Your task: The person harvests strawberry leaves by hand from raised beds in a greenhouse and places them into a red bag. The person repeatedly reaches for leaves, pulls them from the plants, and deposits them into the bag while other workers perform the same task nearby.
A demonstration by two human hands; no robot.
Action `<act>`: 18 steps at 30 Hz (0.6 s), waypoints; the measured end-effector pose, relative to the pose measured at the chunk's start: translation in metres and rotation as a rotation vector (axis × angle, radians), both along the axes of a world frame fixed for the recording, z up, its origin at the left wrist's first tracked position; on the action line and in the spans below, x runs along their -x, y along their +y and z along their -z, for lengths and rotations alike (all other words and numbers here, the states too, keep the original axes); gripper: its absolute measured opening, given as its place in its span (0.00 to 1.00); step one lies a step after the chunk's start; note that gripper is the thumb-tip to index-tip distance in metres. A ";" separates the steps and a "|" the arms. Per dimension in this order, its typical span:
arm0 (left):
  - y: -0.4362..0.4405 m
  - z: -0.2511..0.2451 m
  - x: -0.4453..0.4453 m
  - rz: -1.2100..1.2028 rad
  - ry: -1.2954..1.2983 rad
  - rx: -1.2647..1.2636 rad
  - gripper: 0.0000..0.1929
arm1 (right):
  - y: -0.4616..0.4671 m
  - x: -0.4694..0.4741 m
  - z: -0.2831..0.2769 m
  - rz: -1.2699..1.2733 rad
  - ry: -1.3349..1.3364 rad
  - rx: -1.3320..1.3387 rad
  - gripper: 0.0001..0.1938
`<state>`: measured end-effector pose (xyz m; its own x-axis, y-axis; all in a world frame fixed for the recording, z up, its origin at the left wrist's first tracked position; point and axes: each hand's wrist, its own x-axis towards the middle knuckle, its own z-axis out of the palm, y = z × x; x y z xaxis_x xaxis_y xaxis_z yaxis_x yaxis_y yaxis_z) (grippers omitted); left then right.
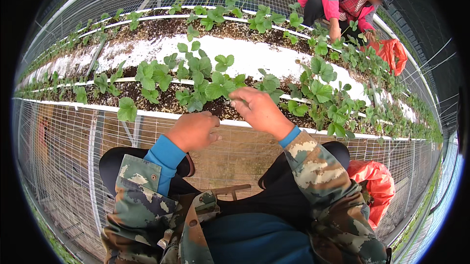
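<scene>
Strawberry plants (198, 69) with toothed green leaves grow in a raised bed in front of me. My right hand (261, 110) reaches over the near soil strip (220, 108). Its bent fingertips are close beside a strawberry leaf (219, 87); whether they touch it is unclear. Nothing shows between its thumb and fingers. Lower and to the left, my left hand (194, 130) hovers by the white front rail (161, 114). Its thumb stands apart from the curled index finger, with no object visible there; the other fingers are partly hidden.
A white sheet strip (235, 51) runs between two planted rows. Across the bed a person (341, 3) bends over plants near a red bag (391, 56). Another red bag (380, 190) with plant matter sits at my right. Wire mesh (66, 146) hangs below the rail.
</scene>
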<state>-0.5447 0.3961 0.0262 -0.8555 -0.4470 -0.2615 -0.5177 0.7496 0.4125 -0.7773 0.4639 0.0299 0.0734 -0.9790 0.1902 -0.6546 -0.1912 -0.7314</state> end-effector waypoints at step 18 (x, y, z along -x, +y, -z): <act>-0.042 0.005 0.044 0.083 0.098 0.026 0.15 | -0.163 -0.002 0.078 -0.224 0.144 -0.580 0.12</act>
